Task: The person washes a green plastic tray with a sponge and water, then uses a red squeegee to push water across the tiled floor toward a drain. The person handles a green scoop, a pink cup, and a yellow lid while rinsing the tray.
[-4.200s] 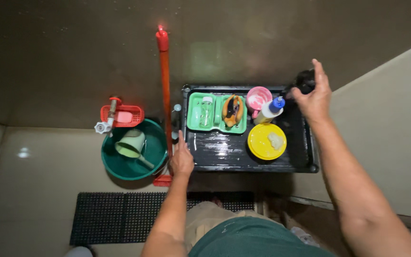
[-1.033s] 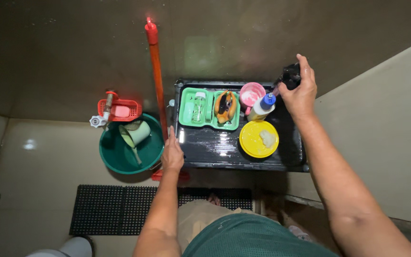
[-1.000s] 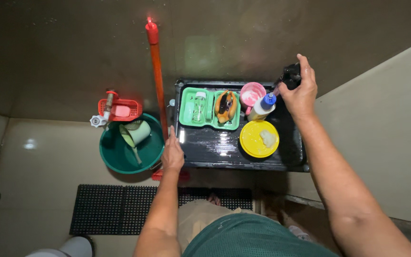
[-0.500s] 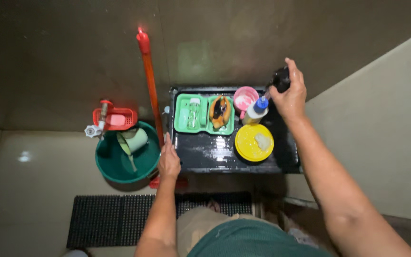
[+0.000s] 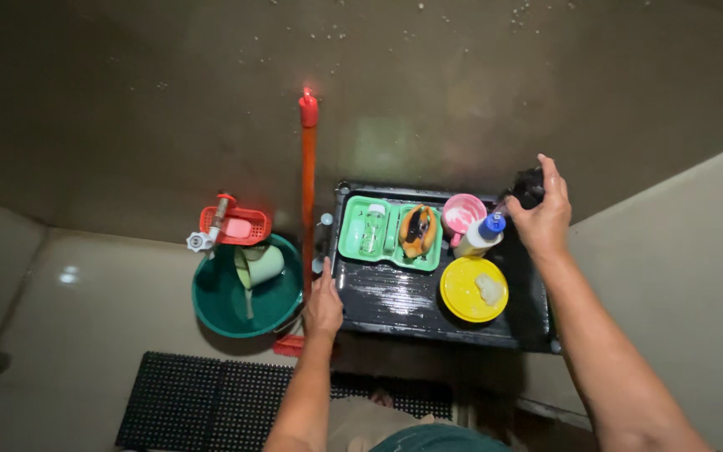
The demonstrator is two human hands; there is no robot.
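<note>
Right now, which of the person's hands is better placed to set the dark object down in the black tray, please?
Right. The right hand already grips the dark object over the black tray; the left hand only rests on its near-left rim.

Black tray (image 5: 428,322) is gleaming, yellow plate (image 5: 464,295) glowing, green bucket (image 5: 219,305) sitting beside an orange-red mop handle (image 5: 308,201).

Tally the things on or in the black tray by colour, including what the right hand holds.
Green: 1, the divided holder on the black tray
Yellow: 1, the round lid
Pink: 1, the cup
Orange: 1, the item in the holder
Clear: 1, the small bottle
White, blue-capped: 1, the squeeze bottle
Dark: 1, the object in the right hand
Total: 7
</note>
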